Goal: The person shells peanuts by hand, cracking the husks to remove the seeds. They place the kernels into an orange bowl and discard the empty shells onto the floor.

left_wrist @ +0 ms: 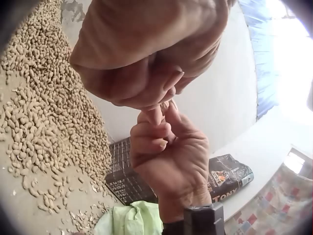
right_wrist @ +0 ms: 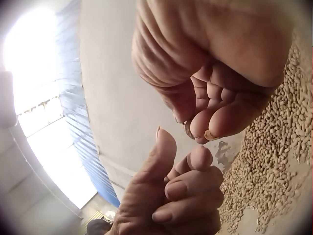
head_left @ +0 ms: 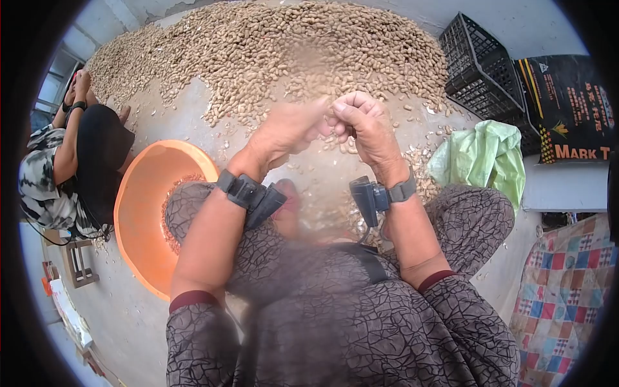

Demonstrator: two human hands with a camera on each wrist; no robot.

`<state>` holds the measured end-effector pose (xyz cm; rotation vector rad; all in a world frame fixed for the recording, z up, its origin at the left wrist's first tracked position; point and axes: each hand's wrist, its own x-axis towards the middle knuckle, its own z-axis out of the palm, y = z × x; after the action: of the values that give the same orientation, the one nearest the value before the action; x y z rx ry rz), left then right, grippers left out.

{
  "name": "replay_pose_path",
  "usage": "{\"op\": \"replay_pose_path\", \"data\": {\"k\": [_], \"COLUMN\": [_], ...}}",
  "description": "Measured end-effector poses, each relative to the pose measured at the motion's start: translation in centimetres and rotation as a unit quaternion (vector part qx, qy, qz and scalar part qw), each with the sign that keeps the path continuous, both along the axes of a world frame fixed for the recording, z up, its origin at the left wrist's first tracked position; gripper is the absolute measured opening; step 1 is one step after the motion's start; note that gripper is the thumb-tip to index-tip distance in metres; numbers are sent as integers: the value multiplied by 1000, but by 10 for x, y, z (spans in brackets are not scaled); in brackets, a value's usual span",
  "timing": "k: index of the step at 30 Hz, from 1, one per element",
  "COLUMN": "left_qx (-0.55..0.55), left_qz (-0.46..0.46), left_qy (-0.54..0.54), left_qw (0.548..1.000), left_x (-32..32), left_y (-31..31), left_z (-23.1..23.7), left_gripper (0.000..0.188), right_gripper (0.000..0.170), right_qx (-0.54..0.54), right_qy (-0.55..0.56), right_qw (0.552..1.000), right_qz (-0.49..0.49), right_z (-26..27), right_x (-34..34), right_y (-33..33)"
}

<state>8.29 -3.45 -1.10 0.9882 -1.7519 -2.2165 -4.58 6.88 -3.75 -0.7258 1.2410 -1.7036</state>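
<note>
My right hand [head_left: 373, 132] pinches a small brown peanut piece [right_wrist: 188, 129] between thumb and fingertips. Most of that piece is hidden by the fingers; whether it is whole or broken I cannot tell. Facing it, my left hand [head_left: 287, 132] has its thumb [right_wrist: 166, 142] raised apart from loosely bent fingers [right_wrist: 198, 191]. The left index fingertip comes right up under the right fingertips. Both hands are held up in front of a large heap of unshelled peanuts [head_left: 258, 45] on the floor.
An orange basin [head_left: 138, 213] with reddish peanut kernels stands left of my knee. Scattered shells [head_left: 422, 161] and a light green sack [head_left: 480, 158] lie right. Behind them are a black crate [head_left: 480, 68] and a black printed bag [head_left: 570, 103]. Another person [head_left: 71, 155] sits at left.
</note>
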Motion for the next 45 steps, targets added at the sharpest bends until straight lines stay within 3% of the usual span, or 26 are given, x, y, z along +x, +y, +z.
{"op": "replay_pose_path", "data": {"k": [6,11,15,19,28,31,32,34,37,40,45], "left_qx": [71,125,65,3,-64,-42,-42,-144,-180,-174,-166], "left_qz": [1,-44,-18,-35,-81,-72,-72,-83,-79,-71,-99], "left_qy": [42,113,106,83,112,92,92,86,66,56,51], "left_qw": [997,985,992,996,988,992,992,982,978,981,980], "left_x": [-2,2,-1,-1,0,-2,-3,-3,-4,-5,-2], "left_y": [3,2,10,9,18,19,19,19,13,9,4], "left_z": [-4,-5,-2,-11,-10,-11,-10,-8,-12,-16,-14], "left_gripper": [37,32,27,25,16,14,14,14,16,17,17], "right_gripper": [13,13,10,11,17,18,19,20,18,19,21], "right_qx": [3,-8,4,16,38,30,35,39,54,57,74], "right_qy": [37,-15,-75,-61,-27,-54,-23,10,71,80,5], "right_qw": [998,999,997,998,999,998,999,999,995,994,997], "right_qz": [-40,-39,-12,-5,-9,-6,-16,-25,-37,-47,-32], "right_z": [7,0,3,7,-3,-2,-2,-4,-7,-5,-4], "right_x": [14,14,10,9,-1,-1,-1,-1,1,3,3], "right_y": [1,-1,1,5,5,6,6,6,6,6,6]}}
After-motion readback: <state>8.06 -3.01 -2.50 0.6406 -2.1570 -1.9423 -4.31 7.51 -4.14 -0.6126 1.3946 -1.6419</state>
